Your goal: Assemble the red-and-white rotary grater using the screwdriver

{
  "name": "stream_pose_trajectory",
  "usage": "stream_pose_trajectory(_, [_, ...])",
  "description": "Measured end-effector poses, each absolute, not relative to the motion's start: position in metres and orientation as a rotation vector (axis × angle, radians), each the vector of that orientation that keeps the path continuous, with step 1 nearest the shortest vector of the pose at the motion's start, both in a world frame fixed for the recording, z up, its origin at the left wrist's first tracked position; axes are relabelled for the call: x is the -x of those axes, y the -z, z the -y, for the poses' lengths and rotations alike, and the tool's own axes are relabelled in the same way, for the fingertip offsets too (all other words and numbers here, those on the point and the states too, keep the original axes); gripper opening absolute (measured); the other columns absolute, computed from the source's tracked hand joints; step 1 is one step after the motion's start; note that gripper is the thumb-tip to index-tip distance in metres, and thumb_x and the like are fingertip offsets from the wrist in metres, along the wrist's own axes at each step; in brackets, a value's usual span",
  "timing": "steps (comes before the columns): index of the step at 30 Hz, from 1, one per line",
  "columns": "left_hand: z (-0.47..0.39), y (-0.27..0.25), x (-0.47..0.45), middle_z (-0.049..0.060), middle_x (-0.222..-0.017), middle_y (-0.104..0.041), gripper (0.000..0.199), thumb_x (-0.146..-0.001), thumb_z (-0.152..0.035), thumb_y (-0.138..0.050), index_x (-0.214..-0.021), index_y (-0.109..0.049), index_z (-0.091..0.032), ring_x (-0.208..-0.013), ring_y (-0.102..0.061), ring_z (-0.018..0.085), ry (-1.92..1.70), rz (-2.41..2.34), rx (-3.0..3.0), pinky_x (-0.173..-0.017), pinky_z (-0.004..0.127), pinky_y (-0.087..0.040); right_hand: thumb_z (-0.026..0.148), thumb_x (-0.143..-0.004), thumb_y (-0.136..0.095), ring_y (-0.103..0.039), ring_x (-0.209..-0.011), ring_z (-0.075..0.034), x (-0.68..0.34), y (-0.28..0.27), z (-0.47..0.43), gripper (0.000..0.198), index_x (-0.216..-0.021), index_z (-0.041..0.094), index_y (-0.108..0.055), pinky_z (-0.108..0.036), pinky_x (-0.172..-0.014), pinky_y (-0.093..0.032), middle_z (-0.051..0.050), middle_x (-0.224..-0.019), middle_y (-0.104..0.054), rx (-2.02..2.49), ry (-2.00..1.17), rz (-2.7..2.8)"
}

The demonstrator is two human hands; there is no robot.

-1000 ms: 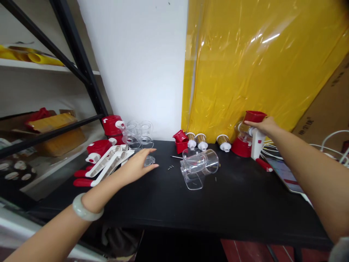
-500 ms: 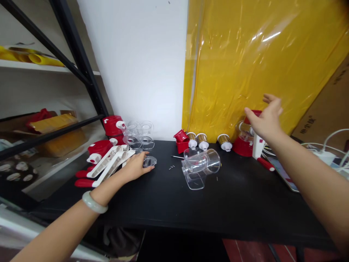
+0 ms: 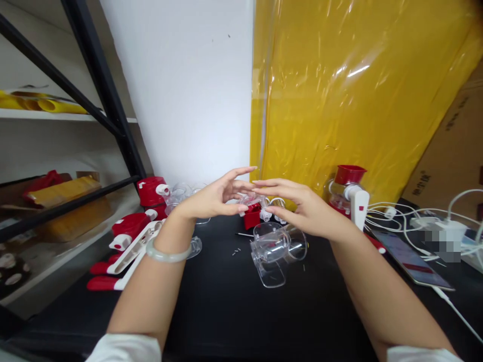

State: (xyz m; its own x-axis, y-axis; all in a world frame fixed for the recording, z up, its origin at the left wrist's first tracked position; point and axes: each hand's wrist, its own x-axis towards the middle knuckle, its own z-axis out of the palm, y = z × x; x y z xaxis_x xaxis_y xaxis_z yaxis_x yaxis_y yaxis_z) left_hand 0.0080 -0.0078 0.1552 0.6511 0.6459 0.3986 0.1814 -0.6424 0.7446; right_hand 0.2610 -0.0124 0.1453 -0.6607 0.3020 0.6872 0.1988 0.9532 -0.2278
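My left hand (image 3: pixel 222 197), with a pale bangle at the wrist, is raised over the table, its thumb and fingers around a small clear plastic part (image 3: pixel 247 200). Facing it from the right, my right hand (image 3: pixel 302 206) has its fingers stretched out and apart, the tips close to that part; whether they touch it I cannot tell. Below the hands a large clear plastic housing (image 3: pixel 273 246) lies on its side on the black table (image 3: pixel 241 311). Another clear disc-like part (image 3: pixel 195 247) lies beside my left wrist.
Red-and-white bodies (image 3: pixel 130 229) and crank handles (image 3: pixel 103 282) lie at left. Behind my hands are red pieces (image 3: pixel 252 217) and metal grater drums (image 3: pixel 278 208). Small pins (image 3: pixel 236 251) lie mid-table. An upright grater (image 3: pixel 349 188), white cables (image 3: pixel 400 221) and a tablet (image 3: pixel 411 261) occupy the right.
My left hand has lifted off the table at the left and come to the middle with a clear part. My right hand has moved in from the right beside the grater to meet it.
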Motion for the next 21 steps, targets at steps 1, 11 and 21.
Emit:
stream_pose_trajectory(1, [0.004,-0.155,-0.011,0.017,-0.134,-0.061,0.081,-0.083,-0.027,-0.072,-0.153,-0.031,-0.024,-0.118,-0.062,0.027,-0.872,-0.616,-2.161,-0.1,0.044,-0.05,0.03,-0.096,-0.059,-0.058,-0.129,-0.022,-0.26,-0.144,0.014,0.037,-0.133,0.031,-0.062,-0.043,-0.11,-0.046,-0.006,-0.137,-0.063,0.343,-0.163,2.289])
stream_pose_trajectory(11, [0.002,-0.13,-0.031,0.016,-0.134,-0.06,0.08,-0.081,-0.021,-0.074,-0.151,-0.035,-0.026,-0.12,-0.061,0.028,-0.854,-0.605,-2.042,-0.096,0.043,-0.053,0.032,-0.093,-0.063,-0.061,-0.125,-0.026,-0.279,-0.142,0.015,0.04,-0.133,0.033,-0.064,-0.043,-0.108,-0.048,-0.005,-0.133,-0.066,0.458,-0.142,2.361])
stream_pose_trajectory(21, [-0.003,-0.119,-0.034,0.014,-0.142,-0.055,0.112,-0.061,-0.026,-0.089,-0.156,-0.029,-0.033,-0.132,-0.054,0.035,-0.732,-0.411,-1.918,-0.106,0.048,-0.049,0.029,-0.086,-0.074,-0.061,-0.127,-0.022,-0.284,-0.144,0.011,0.039,-0.124,0.035,-0.071,-0.044,-0.113,-0.045,-0.002,-0.129,-0.07,0.2,-0.569,2.467])
